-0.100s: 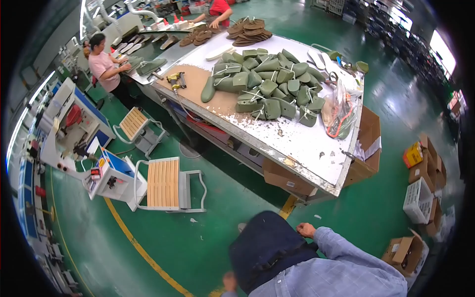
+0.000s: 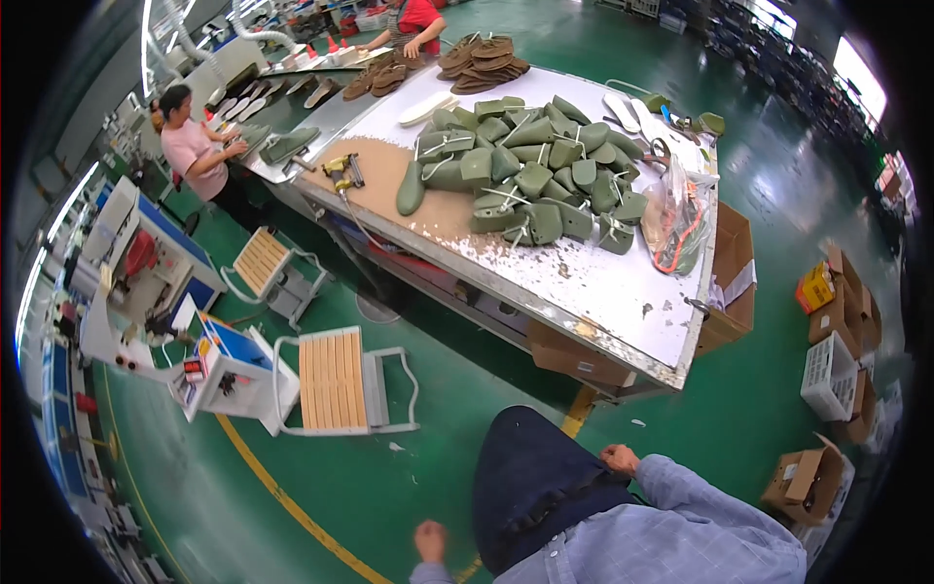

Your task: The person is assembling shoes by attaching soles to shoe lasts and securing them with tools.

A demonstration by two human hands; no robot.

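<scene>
My right hand hangs beside the dark blue apron I wear, its fingers curled in, with nothing showing in it. Lower and to the left, my left hand hangs over the green floor, away from any object. It is small and blurred, so its fingers do not show clearly. Ahead stands a worktable with a white, worn top. A heap of green shoe lasts, several tied with white cord, covers its middle. A yellow nail gun lies at its left edge, and a clear plastic bag at the right.
Two slatted seats, a near stool and a farther stool, stand left of the table. Cardboard boxes and a white crate line the right. Brown shoe uppers lie stacked at the back. Two co-workers stand beyond, one in a pink shirt.
My left hand has swung forward and farther into view. My right hand has shifted slightly right beside the apron. The whole view has turned slightly; the lasts on the table look unchanged.
</scene>
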